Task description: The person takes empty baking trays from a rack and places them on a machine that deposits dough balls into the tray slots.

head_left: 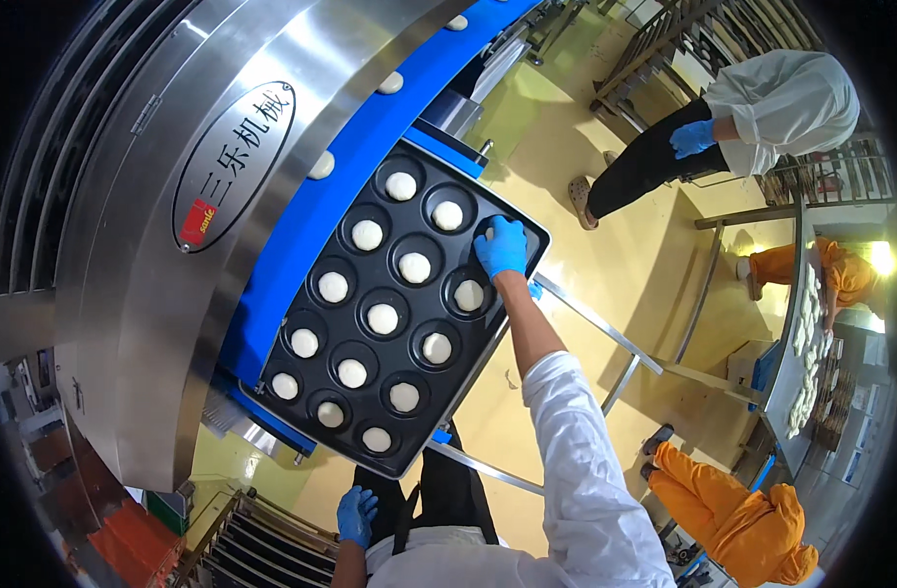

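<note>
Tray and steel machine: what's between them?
The blue belt, with dough balls on it, lies between them, in the head view.

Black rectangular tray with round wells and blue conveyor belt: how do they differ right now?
The black rectangular tray has round wells; the blue conveyor belt shows none.
The tray holds rows of white, round dough pieces; the belt carries a few, spaced apart.
The right blue-gloved hand is at a tray well; neither hand is at the belt.
Both carry white dough.

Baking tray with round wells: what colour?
The baking tray is black, best seen in head view.
</note>
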`<state>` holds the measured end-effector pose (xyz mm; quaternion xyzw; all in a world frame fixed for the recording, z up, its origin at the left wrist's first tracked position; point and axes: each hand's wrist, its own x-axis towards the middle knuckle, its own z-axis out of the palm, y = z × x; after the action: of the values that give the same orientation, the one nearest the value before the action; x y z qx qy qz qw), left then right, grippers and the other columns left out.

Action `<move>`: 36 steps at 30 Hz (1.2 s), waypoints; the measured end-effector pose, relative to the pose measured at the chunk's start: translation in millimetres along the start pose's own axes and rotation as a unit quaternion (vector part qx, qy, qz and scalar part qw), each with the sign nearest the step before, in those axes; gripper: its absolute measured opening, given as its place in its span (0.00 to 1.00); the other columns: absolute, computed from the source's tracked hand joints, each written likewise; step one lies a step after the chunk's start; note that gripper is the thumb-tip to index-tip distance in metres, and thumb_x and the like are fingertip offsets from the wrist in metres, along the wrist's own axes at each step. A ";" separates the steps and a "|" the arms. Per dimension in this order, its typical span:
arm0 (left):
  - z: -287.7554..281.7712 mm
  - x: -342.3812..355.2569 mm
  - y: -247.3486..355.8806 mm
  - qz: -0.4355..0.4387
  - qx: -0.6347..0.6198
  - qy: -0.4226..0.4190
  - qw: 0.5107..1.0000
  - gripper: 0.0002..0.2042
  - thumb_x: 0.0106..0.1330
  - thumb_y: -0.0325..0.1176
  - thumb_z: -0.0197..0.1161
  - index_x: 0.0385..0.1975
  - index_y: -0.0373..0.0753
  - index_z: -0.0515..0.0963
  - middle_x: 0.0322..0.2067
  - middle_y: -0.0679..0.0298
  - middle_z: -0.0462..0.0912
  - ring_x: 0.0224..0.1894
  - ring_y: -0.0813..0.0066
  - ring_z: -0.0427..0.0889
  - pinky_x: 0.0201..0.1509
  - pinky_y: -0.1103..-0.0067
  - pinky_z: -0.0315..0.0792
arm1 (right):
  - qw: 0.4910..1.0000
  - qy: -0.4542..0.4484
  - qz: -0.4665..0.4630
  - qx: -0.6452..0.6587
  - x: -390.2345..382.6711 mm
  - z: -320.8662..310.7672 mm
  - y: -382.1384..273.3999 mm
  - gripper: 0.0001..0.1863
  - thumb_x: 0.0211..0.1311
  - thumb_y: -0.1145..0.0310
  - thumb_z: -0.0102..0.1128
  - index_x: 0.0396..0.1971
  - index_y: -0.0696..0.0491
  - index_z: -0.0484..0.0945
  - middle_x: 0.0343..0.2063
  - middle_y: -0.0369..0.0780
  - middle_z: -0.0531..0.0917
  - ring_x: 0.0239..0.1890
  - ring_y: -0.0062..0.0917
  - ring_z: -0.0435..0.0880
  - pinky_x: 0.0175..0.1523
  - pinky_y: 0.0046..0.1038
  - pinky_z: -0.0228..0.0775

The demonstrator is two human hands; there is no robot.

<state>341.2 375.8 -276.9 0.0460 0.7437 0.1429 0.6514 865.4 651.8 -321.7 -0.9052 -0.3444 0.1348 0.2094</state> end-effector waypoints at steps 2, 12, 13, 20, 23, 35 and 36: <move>-4.1 2.8 -4.8 0.005 0.015 -0.008 1.000 0.20 0.64 0.44 0.54 0.52 0.43 0.69 0.41 0.62 0.78 0.41 0.67 0.78 0.43 0.71 0.69 | 0.997 -0.050 -0.060 -0.020 1.8 -10.9 4.6 0.15 0.44 0.66 0.63 0.34 0.55 0.77 0.39 0.54 0.75 0.39 0.48 0.78 0.45 0.40 0.73; -6.5 5.0 -8.0 -0.006 0.020 -0.001 1.000 0.19 0.63 0.43 0.56 0.51 0.43 0.69 0.42 0.60 0.78 0.40 0.66 0.78 0.42 0.69 0.70 | 0.989 -0.097 -0.077 -0.081 8.9 6.9 -45.0 0.21 0.48 0.62 0.63 0.44 0.51 0.76 0.45 0.53 0.74 0.48 0.50 0.73 0.52 0.43 0.70; -6.7 3.6 -8.7 -0.006 0.021 0.000 1.000 0.19 0.63 0.43 0.56 0.51 0.42 0.69 0.42 0.60 0.78 0.40 0.66 0.78 0.43 0.69 0.69 | 0.991 -0.085 -0.064 -0.087 11.0 14.3 -44.0 0.21 0.47 0.62 0.63 0.44 0.51 0.76 0.45 0.53 0.73 0.48 0.50 0.73 0.52 0.43 0.70; -10.1 1.8 -13.0 -0.010 -0.009 -0.006 1.000 0.21 0.63 0.45 0.56 0.52 0.42 0.69 0.42 0.60 0.78 0.42 0.66 0.77 0.46 0.68 0.68 | 0.987 -0.005 0.109 0.115 23.4 14.3 -1.2 0.16 0.42 0.61 0.63 0.32 0.54 0.80 0.36 0.54 0.78 0.40 0.46 0.78 0.46 0.40 0.71; -15.0 11.2 -17.9 -0.016 -0.007 -0.013 1.000 0.21 0.62 0.45 0.56 0.52 0.42 0.69 0.42 0.60 0.78 0.42 0.66 0.77 0.46 0.69 0.68 | 1.000 0.009 0.026 0.003 11.3 7.2 -1.6 0.17 0.45 0.60 0.64 0.35 0.53 0.79 0.40 0.54 0.77 0.42 0.48 0.77 0.47 0.41 0.71; -2.9 8.4 -8.8 -0.001 0.027 -0.038 0.999 0.17 0.64 0.44 0.56 0.49 0.44 0.70 0.39 0.63 0.78 0.40 0.69 0.77 0.43 0.72 0.69 | 0.991 -0.074 -0.107 -0.014 -129.1 -6.0 -3.1 0.19 0.48 0.67 0.62 0.42 0.55 0.72 0.39 0.56 0.73 0.40 0.49 0.74 0.45 0.44 0.69; -1.4 7.1 -6.7 0.004 0.027 -0.040 0.999 0.17 0.64 0.44 0.56 0.49 0.44 0.70 0.39 0.63 0.78 0.40 0.69 0.78 0.42 0.72 0.69 | 0.990 -0.084 -0.108 -0.024 -123.3 -2.2 -0.7 0.19 0.47 0.68 0.63 0.41 0.55 0.72 0.39 0.56 0.73 0.40 0.49 0.74 0.45 0.44 0.69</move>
<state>339.6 371.0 -285.4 0.0722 0.7207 0.1239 0.6783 776.3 567.8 -307.1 -0.8527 -0.4599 0.1790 0.1713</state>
